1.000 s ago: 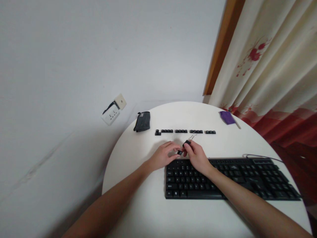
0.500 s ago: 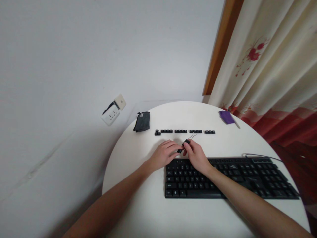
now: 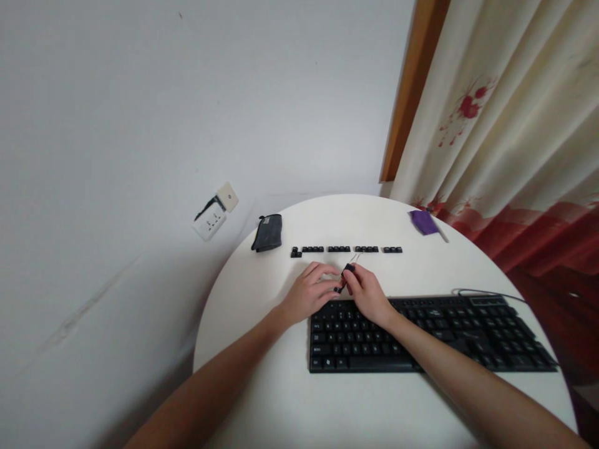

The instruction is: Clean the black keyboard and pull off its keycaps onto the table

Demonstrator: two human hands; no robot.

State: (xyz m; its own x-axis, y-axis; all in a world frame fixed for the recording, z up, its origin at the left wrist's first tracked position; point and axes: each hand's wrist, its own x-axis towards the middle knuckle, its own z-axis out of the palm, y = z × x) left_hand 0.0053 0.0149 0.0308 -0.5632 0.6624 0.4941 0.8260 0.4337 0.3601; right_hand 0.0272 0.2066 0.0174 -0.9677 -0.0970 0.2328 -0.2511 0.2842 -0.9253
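A keycap puller (image 3: pixel 348 269) with a black grip and thin wire prongs is pinched in my right hand (image 3: pixel 368 294), above the rear left of the black keyboard (image 3: pixel 393 364). One pair of its wires points away towards the wall. At its near end sits a small black keycap (image 3: pixel 337 289), held by the fingertips of my left hand (image 3: pixel 309 292), whose fingers are curled. Beyond my hands, several loose black keycaps (image 3: pixel 339 249) lie in a row of small groups on the white round table (image 3: pixel 262 399).
A dark zip pouch (image 3: pixel 268 233) lies at the table's far left. At the far right is a purple cloth-like item (image 3: pixel 423 222) with a pale stick. The keyboard's cable (image 3: pixel 491 293) curves off to the right. A wall socket (image 3: pixel 210 222) and a curtain (image 3: pixel 472 156) border the table.
The view has shifted slightly. My left fingers and the keycap have turned a little against the puller, and the keycap shows less of its top. The puller stays in my right hand.
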